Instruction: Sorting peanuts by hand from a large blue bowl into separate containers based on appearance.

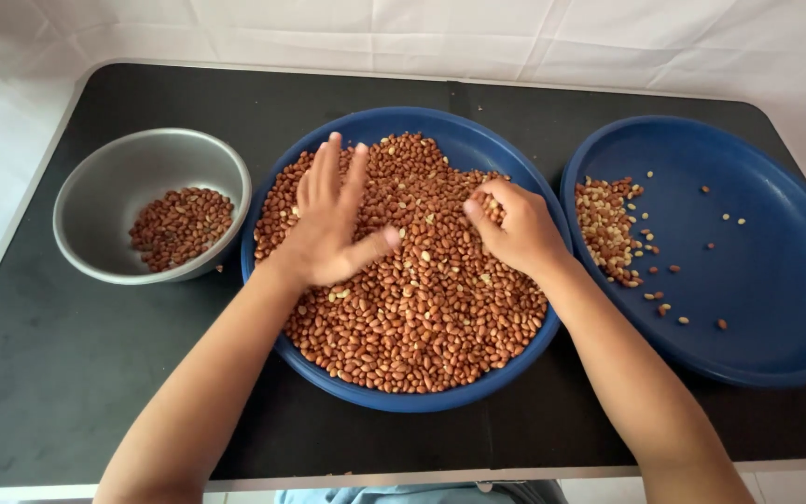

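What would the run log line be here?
left hand flat on peanuts | right hand pinching peanuts | middle plate | bowl left | second plate right

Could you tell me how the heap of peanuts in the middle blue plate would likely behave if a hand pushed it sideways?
The peanuts are small, loose and rounded, so they would probably roll and spread rather than move together. The blue plate has a low rim, so some could spill over. Each looks light; the left hand rests flat on them.
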